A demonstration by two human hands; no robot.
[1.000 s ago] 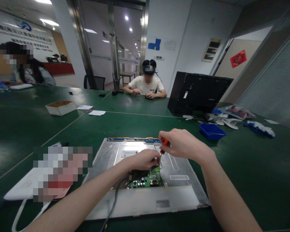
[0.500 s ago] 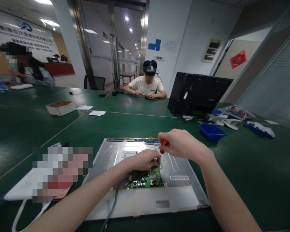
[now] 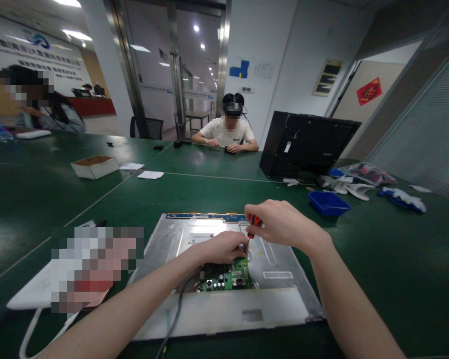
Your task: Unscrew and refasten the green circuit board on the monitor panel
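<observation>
The right hand (image 3: 273,222) was closed around a screwdriver (image 3: 253,227), its red-and-black handle enclosed by bent fingers and its thin shaft slanting down toward the left hand. The raised wrist probably left room for the handle to turn. The left hand (image 3: 226,247) lay low, fingers bunched narrowly beside the shaft's lower end, likely to steady the tip or a small part there; whether they pinched anything could not be told, as they hid that spot.

Directly beneath the left hand, and nearer the person, was the circuit board (image 3: 224,276), its far part covered by that hand. It sat on a flat metal panel (image 3: 280,262), which spread under both hands on the table (image 3: 194,194) and presumably gave the work firm backing.

The board was green, crowded with little pale round parts and a socket along its near edge. The panel was dull silver and softly shiny, with a blue strip (image 3: 205,216) beyond the left hand and a whitish cover (image 3: 209,311) on the near side. A dark cable (image 3: 179,309) ran from beneath the left forearm toward the person.
</observation>
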